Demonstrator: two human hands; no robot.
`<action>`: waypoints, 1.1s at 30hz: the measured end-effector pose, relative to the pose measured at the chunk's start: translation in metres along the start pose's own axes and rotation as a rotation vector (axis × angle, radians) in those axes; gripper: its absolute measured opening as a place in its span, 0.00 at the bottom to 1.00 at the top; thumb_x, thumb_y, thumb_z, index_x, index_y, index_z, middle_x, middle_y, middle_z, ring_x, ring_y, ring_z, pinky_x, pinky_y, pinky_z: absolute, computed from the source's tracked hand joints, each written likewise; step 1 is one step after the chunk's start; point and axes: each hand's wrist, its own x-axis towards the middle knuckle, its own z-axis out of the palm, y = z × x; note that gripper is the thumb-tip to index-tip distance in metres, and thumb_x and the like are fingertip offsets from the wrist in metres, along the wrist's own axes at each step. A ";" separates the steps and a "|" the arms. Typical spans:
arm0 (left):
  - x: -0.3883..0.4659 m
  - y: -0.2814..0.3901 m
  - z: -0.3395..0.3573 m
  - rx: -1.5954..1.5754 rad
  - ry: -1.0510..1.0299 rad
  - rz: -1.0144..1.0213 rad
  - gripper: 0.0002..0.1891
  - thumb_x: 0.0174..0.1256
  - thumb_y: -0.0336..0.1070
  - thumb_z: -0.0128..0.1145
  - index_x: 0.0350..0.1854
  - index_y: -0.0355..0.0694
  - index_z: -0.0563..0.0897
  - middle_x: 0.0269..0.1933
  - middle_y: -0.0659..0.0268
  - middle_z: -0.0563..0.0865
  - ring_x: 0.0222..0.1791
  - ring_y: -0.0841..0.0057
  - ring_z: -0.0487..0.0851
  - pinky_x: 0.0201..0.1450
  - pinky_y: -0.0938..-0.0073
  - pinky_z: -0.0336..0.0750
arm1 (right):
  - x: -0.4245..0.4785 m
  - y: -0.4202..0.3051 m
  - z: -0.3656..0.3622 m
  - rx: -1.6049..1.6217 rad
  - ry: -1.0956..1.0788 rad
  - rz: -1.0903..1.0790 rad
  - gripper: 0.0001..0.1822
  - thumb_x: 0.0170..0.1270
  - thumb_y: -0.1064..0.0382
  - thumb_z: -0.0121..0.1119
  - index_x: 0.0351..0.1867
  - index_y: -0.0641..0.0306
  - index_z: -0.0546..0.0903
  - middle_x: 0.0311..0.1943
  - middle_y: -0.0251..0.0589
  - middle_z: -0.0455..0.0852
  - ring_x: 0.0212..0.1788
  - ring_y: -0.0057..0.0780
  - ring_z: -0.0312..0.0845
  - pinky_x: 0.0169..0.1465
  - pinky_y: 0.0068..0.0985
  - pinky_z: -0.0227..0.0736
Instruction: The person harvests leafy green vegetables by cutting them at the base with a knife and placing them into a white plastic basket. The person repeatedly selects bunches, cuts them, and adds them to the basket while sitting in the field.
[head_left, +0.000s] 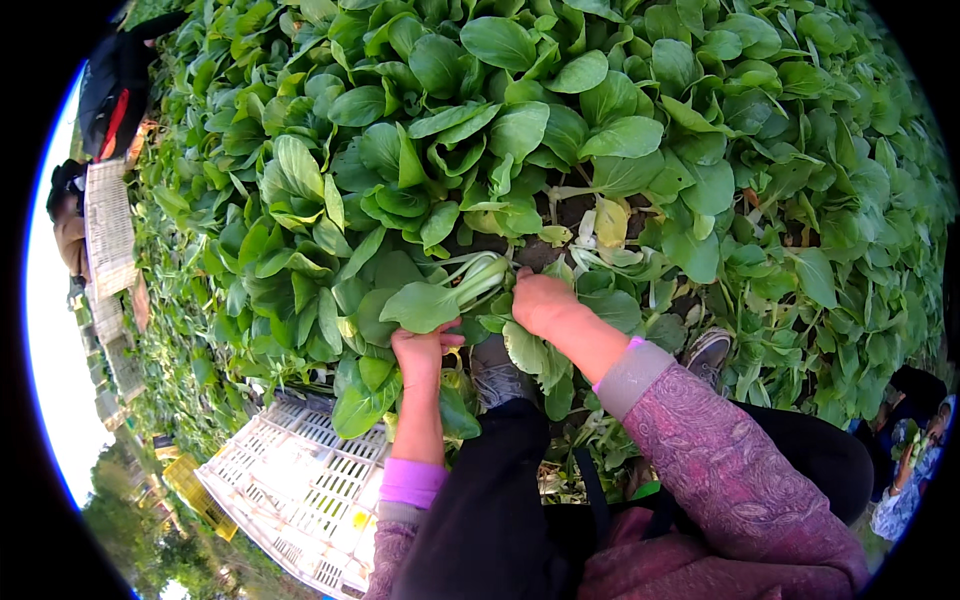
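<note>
A bok choy (480, 279) lies tilted across the space between my hands, its pale stalks toward the right and its leaves toward the left. My left hand (421, 346) is at its leafy end, fingers curled under a broad leaf that partly covers them. At the stalk base is my right hand (545, 301), its fingers bent close. What those fingers hold, if anything, is hidden. Below this hand hang loose, paler leaves (529, 351). A yellowed leaf (611, 223) and white cut stalks (585, 238) lie on the soil just beyond it.
Dense leafy greens (510, 127) spread ahead and to both sides. A white plastic crate (300, 469) stands at my lower left, a yellow crate (196, 487) behind it. More crates (111, 225) line the left edge. People are at the upper left (112, 82) and right (911, 442). My shoes (501, 379) are among the plants.
</note>
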 end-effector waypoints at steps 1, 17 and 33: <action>-0.001 0.005 0.000 0.042 0.032 -0.079 0.09 0.67 0.30 0.52 0.44 0.32 0.80 0.39 0.51 0.88 0.20 0.72 0.84 0.19 0.81 0.69 | -0.002 -0.003 0.002 -0.022 -0.010 0.003 0.21 0.63 0.67 0.42 0.57 0.73 0.69 0.47 0.58 0.83 0.50 0.52 0.81 0.51 0.40 0.76; -0.030 0.021 -0.026 -0.289 -0.105 -0.025 0.11 0.70 0.35 0.54 0.46 0.33 0.81 0.37 0.50 0.88 0.23 0.73 0.86 0.25 0.83 0.72 | -0.052 -0.017 -0.035 1.304 -0.161 -0.074 0.33 0.57 0.53 0.70 0.59 0.65 0.69 0.27 0.31 0.76 0.12 0.13 0.62 0.14 0.16 0.55; -0.113 0.134 -0.047 0.123 -0.200 0.911 0.38 0.50 0.30 0.69 0.66 0.31 0.68 0.59 0.47 0.79 0.59 0.61 0.79 0.62 0.64 0.71 | -0.138 -0.010 -0.060 1.228 0.345 -0.658 0.34 0.41 0.71 0.78 0.54 0.66 0.75 0.43 0.34 0.82 0.44 0.18 0.77 0.47 0.20 0.74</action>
